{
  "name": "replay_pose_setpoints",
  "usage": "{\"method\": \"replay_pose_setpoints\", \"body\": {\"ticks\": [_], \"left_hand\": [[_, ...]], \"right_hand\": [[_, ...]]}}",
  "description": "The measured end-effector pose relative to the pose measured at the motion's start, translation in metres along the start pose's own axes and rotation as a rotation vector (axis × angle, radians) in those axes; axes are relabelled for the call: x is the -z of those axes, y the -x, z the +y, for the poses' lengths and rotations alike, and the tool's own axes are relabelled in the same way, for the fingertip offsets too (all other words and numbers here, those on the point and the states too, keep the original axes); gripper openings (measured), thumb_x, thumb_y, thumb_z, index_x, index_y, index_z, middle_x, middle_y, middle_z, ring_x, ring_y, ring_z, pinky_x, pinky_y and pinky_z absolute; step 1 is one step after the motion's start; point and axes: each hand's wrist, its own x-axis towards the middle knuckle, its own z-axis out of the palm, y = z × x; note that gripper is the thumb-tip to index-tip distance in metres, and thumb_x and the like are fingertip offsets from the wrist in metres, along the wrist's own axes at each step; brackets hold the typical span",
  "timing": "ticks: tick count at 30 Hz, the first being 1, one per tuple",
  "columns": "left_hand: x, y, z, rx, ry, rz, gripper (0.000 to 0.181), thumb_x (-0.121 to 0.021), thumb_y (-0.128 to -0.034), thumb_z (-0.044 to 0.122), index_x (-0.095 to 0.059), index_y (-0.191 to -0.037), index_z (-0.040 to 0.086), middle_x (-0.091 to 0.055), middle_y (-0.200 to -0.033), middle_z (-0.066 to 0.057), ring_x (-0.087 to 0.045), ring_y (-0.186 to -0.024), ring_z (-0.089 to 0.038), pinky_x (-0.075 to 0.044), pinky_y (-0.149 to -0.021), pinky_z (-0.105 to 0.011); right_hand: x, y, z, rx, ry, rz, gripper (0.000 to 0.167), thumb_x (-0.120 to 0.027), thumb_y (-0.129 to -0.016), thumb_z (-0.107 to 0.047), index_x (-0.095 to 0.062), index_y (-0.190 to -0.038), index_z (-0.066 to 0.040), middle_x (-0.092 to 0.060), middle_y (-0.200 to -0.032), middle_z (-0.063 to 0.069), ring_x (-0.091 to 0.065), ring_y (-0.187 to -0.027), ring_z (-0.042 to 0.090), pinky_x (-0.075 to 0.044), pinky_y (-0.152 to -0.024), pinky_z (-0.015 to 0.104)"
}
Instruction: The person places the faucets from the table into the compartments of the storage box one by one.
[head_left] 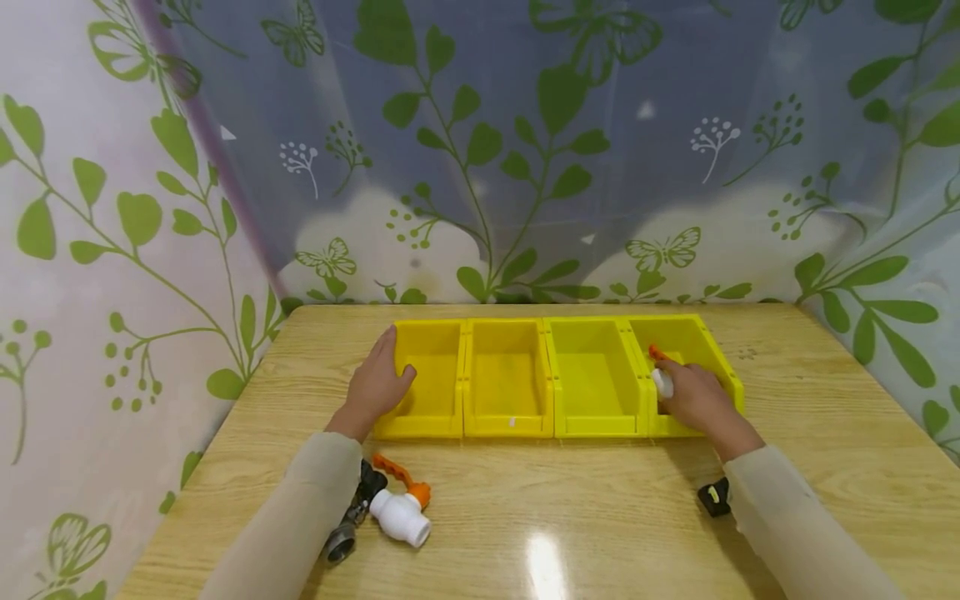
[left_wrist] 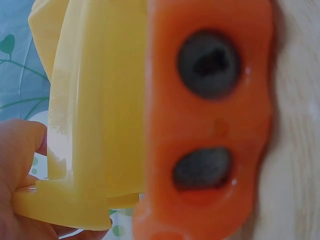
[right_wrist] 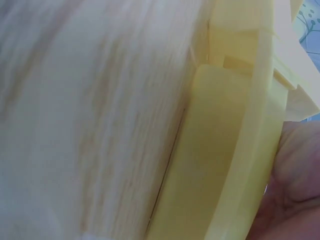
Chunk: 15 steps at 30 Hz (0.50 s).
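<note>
Four yellow bins stand joined in a row. My left hand (head_left: 377, 385) grips the side wall of the leftmost bin (head_left: 418, 427), thumb over the edge; the left wrist view shows that hand (left_wrist: 22, 175) around the yellow wall (left_wrist: 85, 150). Inside the rightmost bin (head_left: 722, 354), my right hand (head_left: 699, 400) holds a white valve (head_left: 662, 383) with an orange handle (head_left: 657, 353). In the right wrist view the right hand (right_wrist: 295, 185) is partly hidden behind the bin wall (right_wrist: 210, 150), and the valve is out of sight.
Near my left forearm lie another white valve (head_left: 401, 517) with an orange handle (head_left: 393, 469) and a dark fitting (head_left: 342, 542), partly covered by the sleeve. A small black object (head_left: 715, 497) lies beside my right sleeve. Patterned cloth hangs behind the wooden table (head_left: 600, 517).
</note>
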Motion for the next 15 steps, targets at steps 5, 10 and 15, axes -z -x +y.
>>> {"method": "replay_pose_setpoints", "body": {"ticks": [5, 10, 15], "left_hand": [[-0.0007, -0.0008, -0.0013, 0.004, -0.001, 0.001, 0.077, -0.050, -0.0977, 0.025, -0.006, -0.156, 0.002, -0.013, -0.161, -0.018, -0.034, -0.137, -0.041, -0.032, -0.107, -0.057], [-0.0011, -0.0012, -0.0027, 0.001, -0.002, -0.001, 0.077, -0.050, -0.0979, 0.025, -0.005, -0.156, 0.002, -0.012, -0.161, -0.018, -0.032, -0.138, -0.040, -0.033, -0.107, -0.055], [-0.0016, -0.0015, -0.0025, -0.002, 0.008, 0.002, 0.077, -0.051, -0.0977, 0.025, -0.006, -0.156, 0.002, -0.013, -0.161, -0.018, -0.031, -0.139, -0.040, -0.033, -0.107, -0.055]], "right_hand": [[-0.0006, -0.0011, 0.0012, 0.004, 0.008, 0.004, 0.059, -0.064, -0.091, -0.012, -0.039, -0.140, 0.009, -0.054, -0.109, 0.033, -0.053, -0.095, 0.044, -0.045, -0.080, 0.054], [-0.0018, -0.0034, 0.0021, 0.009, 0.009, -0.003, 0.061, -0.065, -0.090, -0.014, -0.039, -0.141, 0.009, -0.054, -0.111, 0.033, -0.053, -0.095, 0.044, -0.046, -0.081, 0.055], [-0.0014, -0.0037, 0.0041, 0.037, -0.002, 0.004, 0.067, -0.069, -0.088, -0.018, -0.039, -0.141, 0.010, -0.055, -0.114, 0.035, -0.054, -0.099, 0.047, -0.045, -0.083, 0.057]]}}
